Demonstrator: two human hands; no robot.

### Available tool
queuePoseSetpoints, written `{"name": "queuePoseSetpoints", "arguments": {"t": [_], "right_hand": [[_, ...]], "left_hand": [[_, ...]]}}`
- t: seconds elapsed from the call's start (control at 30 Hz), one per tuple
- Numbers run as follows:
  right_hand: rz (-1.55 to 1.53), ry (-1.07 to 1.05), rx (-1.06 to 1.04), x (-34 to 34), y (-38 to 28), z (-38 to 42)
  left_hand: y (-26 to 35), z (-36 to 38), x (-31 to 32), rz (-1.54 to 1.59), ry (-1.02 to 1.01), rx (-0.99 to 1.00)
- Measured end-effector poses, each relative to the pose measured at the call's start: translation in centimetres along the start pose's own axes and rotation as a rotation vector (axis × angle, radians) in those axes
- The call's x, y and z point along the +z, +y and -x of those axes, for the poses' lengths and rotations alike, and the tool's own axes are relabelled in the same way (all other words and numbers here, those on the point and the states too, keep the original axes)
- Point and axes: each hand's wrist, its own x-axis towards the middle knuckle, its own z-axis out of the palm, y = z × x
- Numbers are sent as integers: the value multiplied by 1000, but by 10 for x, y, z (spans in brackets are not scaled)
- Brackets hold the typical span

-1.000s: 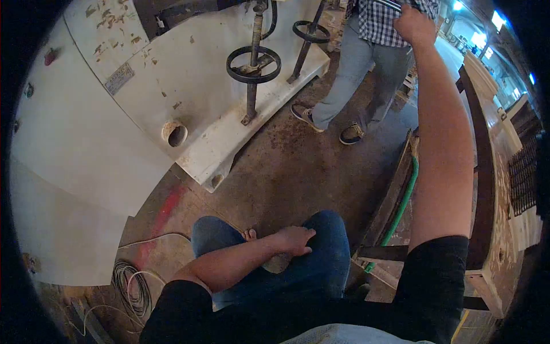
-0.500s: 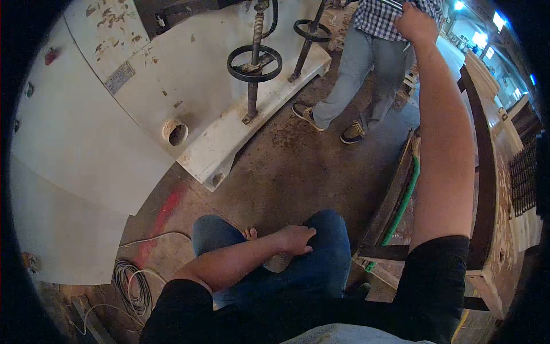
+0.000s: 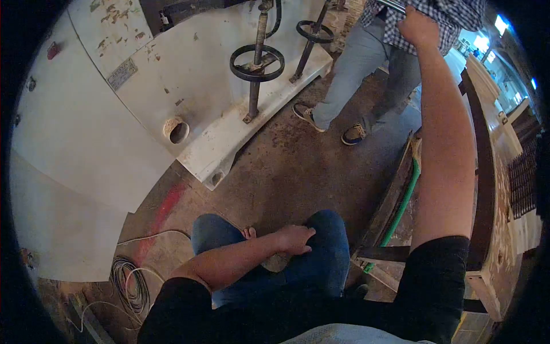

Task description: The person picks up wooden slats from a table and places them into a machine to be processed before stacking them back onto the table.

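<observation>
My left hand (image 3: 296,239) lies loosely across my jeans (image 3: 329,241) by the right knee, thumb apart from the fingers, holding nothing. At the top of the view my right hand (image 3: 419,28), at the end of a raised arm, is closed around a shiny metal bar (image 3: 393,5). Most of that bar lies outside the picture, so its full shape is hidden. Just behind the right hand stands another person in a checked shirt (image 3: 458,16) and grey trousers (image 3: 352,63).
A large white machine (image 3: 86,160) with black handwheels (image 3: 257,76) fills the left. Coiled cable (image 3: 129,289) lies on the floor below it. To the right are a green hose (image 3: 403,209) and a worn wooden frame (image 3: 501,229). The person's shoes (image 3: 353,135) stand ahead.
The other person's torso has shifted to the right and closer, with the feet in nearly the same place. My hands hold almost the same positions.
</observation>
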Motion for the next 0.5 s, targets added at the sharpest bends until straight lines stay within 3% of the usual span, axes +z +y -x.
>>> {"name": "queuePoseSetpoints", "arguments": {"t": [0.5], "right_hand": [[5,18,18,-6,-4,2]], "left_hand": [[-1,-1,3,37,-32,-34]]}}
